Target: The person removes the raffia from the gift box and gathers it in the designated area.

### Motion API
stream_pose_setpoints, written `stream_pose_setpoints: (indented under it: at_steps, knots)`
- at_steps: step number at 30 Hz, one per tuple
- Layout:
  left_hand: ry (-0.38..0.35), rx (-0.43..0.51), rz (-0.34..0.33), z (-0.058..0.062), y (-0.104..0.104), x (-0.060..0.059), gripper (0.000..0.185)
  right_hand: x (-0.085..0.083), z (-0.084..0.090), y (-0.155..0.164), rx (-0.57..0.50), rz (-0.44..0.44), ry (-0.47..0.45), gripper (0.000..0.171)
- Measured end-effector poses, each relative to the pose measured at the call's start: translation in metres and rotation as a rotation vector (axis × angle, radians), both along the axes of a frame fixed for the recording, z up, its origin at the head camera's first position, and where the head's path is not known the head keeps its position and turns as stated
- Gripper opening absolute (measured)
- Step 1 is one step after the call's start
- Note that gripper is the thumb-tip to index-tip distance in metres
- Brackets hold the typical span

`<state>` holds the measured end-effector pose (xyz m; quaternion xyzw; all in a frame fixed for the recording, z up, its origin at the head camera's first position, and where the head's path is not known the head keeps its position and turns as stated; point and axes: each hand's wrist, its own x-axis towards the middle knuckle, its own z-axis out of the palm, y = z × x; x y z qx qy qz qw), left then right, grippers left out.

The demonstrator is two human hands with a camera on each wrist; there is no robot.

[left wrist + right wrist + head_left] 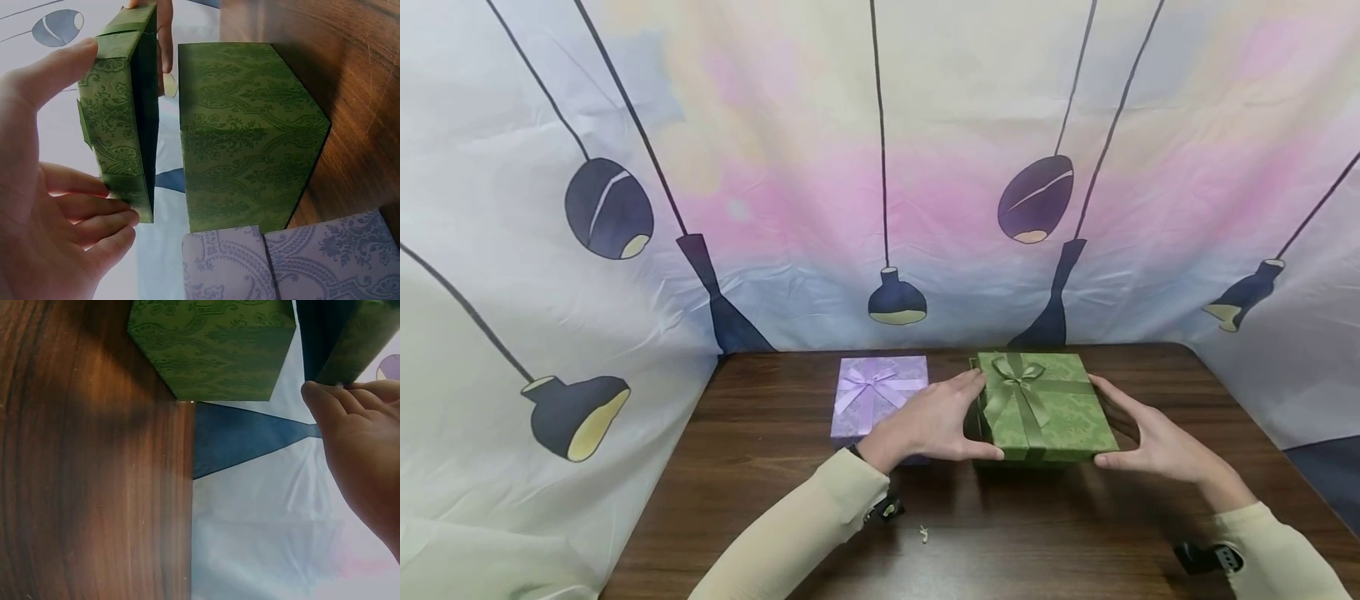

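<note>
A green patterned lid with a green ribbon bow is held between both hands above the table. My left hand grips its left edge, thumb at the near corner. My right hand grips the right edge. In the left wrist view the lid is lifted clear of the green box base, with my fingers under its rim. The right wrist view shows the base on the table and my fingertips on the lid.
A lilac gift box with a bow sits just left of the green one, behind my left hand. The dark wooden table is walled by a lamp-print cloth. A small scrap lies near the front.
</note>
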<state>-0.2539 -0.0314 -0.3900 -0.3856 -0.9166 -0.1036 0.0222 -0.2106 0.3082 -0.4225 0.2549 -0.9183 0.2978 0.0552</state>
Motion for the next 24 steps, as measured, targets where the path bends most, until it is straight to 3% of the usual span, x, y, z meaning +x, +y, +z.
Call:
stream_pose_setpoints:
  at_steps: [6,16,24]
  knots:
    - [-0.01,0.006,-0.006,0.002,-0.003,0.005,0.108,0.001,-0.004,0.003,-0.092,0.066,-0.023,0.107]
    - [0.003,0.014,-0.021,0.001,-0.004,0.008,0.107,0.003,-0.001,0.003,-0.131,0.137,-0.025,0.105]
    - [0.005,0.008,-0.024,-0.001,-0.003,0.012,0.107,0.009,-0.001,0.004,-0.11,0.105,-0.003,0.106]
